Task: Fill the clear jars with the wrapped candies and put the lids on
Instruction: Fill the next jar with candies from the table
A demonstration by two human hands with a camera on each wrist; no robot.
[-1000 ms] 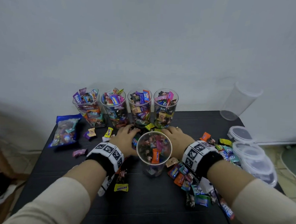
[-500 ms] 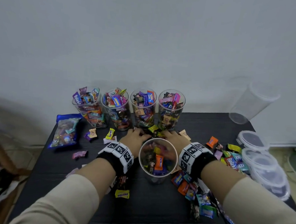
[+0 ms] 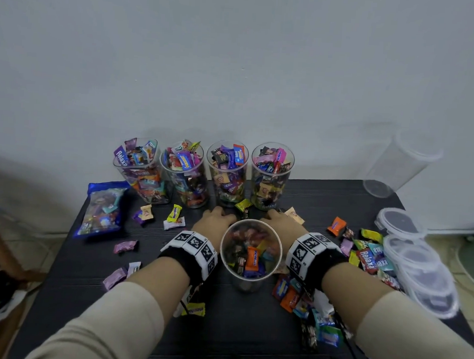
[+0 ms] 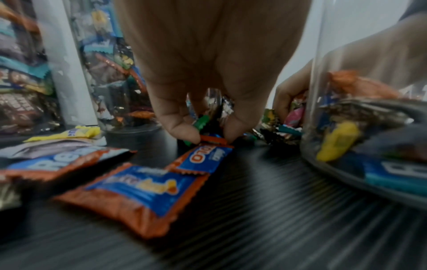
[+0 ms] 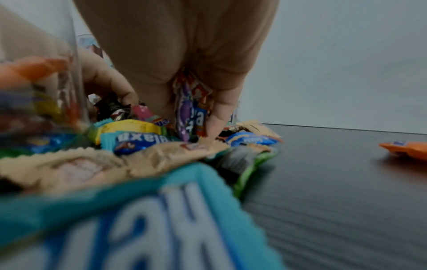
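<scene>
A clear jar (image 3: 249, 273), partly filled with wrapped candies, stands at the table's middle between my wrists. Behind it my left hand (image 3: 214, 220) and right hand (image 3: 281, 223) reach down to a heap of loose candies (image 5: 131, 131). In the left wrist view my left hand (image 4: 211, 140) pinches wrapped candies, an orange-edged one (image 4: 212, 139) at its fingertips. My right hand (image 5: 191, 127) grips a bunch of candies, purple and orange wrappers (image 5: 189, 109) showing in its curled fingers. Several full, lidless jars (image 3: 203, 174) line the back edge.
A stack of clear lids (image 3: 420, 265) lies at the right edge, and an empty jar (image 3: 398, 166) stands tilted at the back right. A blue candy bag (image 3: 102, 208) lies at the left. Loose candies (image 3: 366, 257) scatter over the black table (image 3: 250, 331).
Both hands have slid further back behind the middle jar and closed on candies from the heap. The jar itself stands where it was; the head view has shifted slightly.
</scene>
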